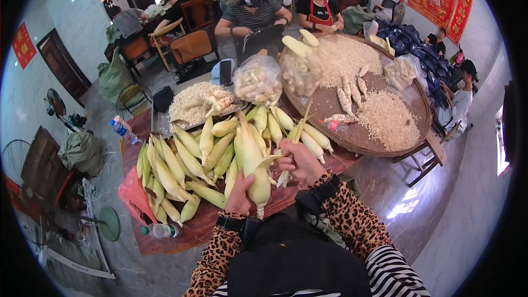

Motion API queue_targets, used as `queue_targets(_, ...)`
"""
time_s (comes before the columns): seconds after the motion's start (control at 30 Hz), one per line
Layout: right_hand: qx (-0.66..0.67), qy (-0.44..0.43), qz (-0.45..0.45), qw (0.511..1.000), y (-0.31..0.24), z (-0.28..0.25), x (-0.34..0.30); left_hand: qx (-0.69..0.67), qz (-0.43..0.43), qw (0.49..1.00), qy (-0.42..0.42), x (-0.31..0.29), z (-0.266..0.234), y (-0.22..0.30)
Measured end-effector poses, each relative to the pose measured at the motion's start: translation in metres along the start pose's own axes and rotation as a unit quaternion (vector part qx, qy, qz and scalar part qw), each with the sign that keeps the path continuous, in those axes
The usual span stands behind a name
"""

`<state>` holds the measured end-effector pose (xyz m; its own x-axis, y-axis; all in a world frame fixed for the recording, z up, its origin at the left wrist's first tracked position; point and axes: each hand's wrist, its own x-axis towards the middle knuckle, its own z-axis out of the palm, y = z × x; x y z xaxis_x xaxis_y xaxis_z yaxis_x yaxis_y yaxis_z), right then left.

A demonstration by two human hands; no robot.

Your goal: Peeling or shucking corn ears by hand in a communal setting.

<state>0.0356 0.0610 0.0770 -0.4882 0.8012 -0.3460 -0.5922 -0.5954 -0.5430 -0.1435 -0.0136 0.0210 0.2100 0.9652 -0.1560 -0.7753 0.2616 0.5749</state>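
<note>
An ear of corn (pixel 253 159) in its pale green husk stands between my hands, stem end toward me. My left hand (pixel 240 194) grips its lower left side. To its right, my right hand (pixel 300 163) is closed on a strip of husk (pixel 268 161) that bends away from the ear. A pile of unpeeled corn ears (pixel 181 170) covers the table to the left and beyond the ear. Several more husked ears (pixel 313 143) lie just past my right hand.
A wide round woven tray (pixel 352 115) at right holds loose kernels and bare cobs. Behind the pile are a kernel tray (pixel 192 104) and a bag of cobs (pixel 257 80). Bottles (pixel 164 231) and a red plastic bag (pixel 135 198) lie at left. Two people (pixel 253 22) sit opposite.
</note>
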Motion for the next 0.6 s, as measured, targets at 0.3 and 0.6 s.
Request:
queue_targets(0.3,-0.287,0.027,-0.045,0.956,-0.017,0.026,-0.012,0.096,0.002,0.994,0.046,0.002,0.009,-0.016)
queue_targets(0.6,-0.539,0.001,-0.054,0.841,0.003,0.017,-0.021,-0.004,-0.038,0.998,0.04,0.0,0.018,-0.018)
